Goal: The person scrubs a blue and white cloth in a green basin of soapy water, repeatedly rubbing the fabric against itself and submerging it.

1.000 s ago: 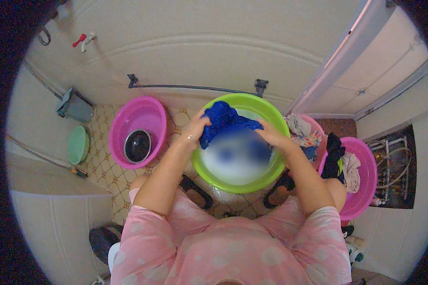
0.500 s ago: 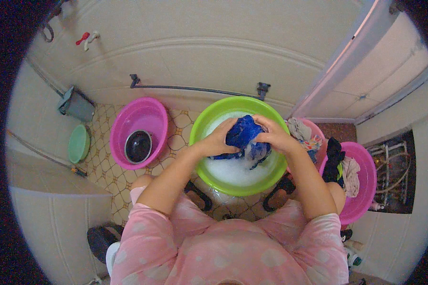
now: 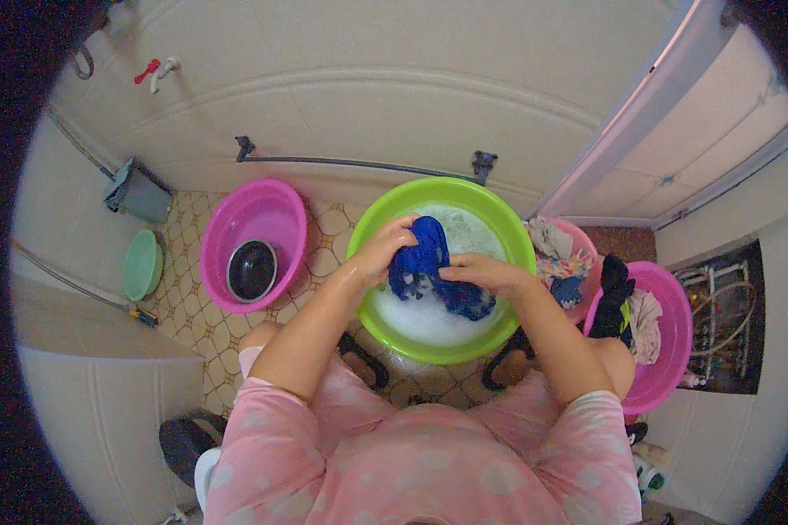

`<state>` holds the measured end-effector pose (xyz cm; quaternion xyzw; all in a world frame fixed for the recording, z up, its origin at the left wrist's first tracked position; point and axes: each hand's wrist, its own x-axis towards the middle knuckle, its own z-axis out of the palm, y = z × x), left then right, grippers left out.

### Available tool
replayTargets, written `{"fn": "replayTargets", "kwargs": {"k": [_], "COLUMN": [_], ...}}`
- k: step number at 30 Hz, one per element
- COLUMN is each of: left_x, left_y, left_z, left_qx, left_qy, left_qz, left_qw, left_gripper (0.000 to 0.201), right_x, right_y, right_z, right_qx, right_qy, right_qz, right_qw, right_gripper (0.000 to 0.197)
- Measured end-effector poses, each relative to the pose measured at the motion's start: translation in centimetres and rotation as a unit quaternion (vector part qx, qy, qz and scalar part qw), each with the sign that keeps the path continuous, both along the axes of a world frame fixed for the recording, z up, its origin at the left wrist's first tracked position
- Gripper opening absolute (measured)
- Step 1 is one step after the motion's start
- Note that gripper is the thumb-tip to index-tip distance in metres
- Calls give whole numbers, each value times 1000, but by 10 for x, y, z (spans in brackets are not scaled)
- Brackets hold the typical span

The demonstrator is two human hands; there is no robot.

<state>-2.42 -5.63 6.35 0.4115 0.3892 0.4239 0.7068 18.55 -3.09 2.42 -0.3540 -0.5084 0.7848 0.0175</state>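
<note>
A wet blue cloth garment [image 3: 429, 254] hangs bunched between my hands, over a bright green basin [image 3: 369, 328] of white, sudsy water [image 3: 420, 319]. My left hand [image 3: 387, 249] is closed round the garment's left side. On its right side, my right hand [image 3: 486, 273] pinches the fabric with thumb and fingers. The garment's lower right part droops toward the foam, and flecks of suds cling to it. What kind of garment it is I cannot tell.
To the left stands a pink basin [image 3: 280, 192] holding a dark round bowl [image 3: 254, 271]. A pale green bowl [image 3: 144, 264] and a grey bin [image 3: 138, 191] are beyond it. Clothes fill a light pink tub [image 3: 589, 254]; another pink basin [image 3: 674, 350] holds clothes too. A pipe [image 3: 359, 164] runs along the wall.
The blue garment has shifted left and been spread from a tight bunch into a longer, drooping shape. My right hand has moved lower and left; my left hand has moved slightly left.
</note>
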Motion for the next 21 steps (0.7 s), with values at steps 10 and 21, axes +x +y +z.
{"fn": "replayTargets", "kwargs": {"k": [10, 21], "left_x": [-22, 35], "left_y": [30, 41], "left_z": [-100, -120], "left_qx": [269, 56], "left_qy": [472, 503], "left_qz": [28, -5], "left_qw": [839, 863], "left_gripper": [49, 60], "right_x": [-6, 20], "right_y": [43, 56], "right_z": [-57, -168], "right_qx": [261, 586], "right_qy": [-49, -293], "right_qz": [-305, -105], "right_qw": [915, 748], "right_gripper": [50, 45]}}
